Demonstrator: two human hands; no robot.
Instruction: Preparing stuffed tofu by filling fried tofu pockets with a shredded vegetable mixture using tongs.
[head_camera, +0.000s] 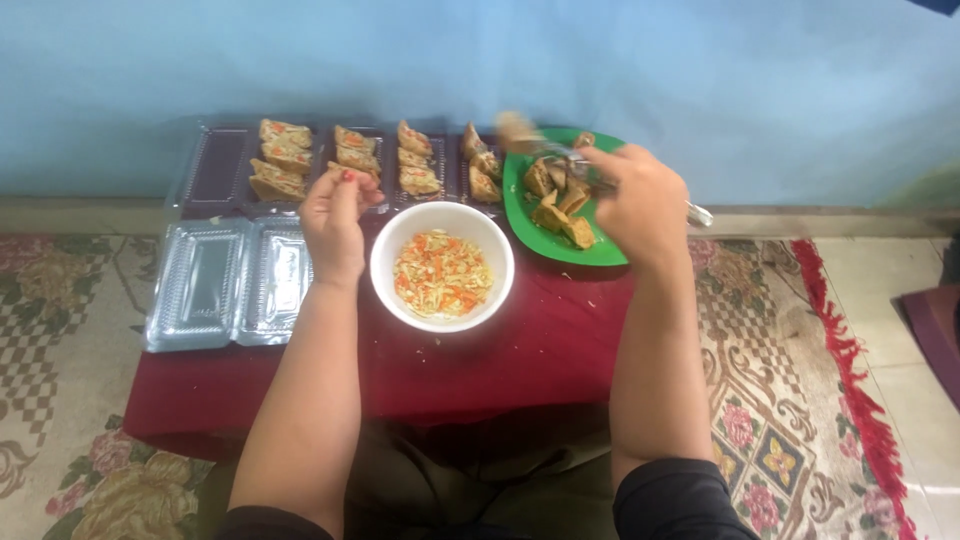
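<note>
Lifting tofu piece (518, 131) with tongs (585, 170) above plate (520, 205).

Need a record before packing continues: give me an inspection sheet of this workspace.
Surface: low table under a dark red cloth.
Job's things: white bowl of shredded filling; green plate of tofu pieces; filled trays at the back.
Clutter: open clear tray, nothing in it, at left.
Hands: left hand pinches a piece; right hand grips tongs holding a blurred piece.
Cables: nothing seen.
Surroundings: blue wall, patterned rug.
</note>
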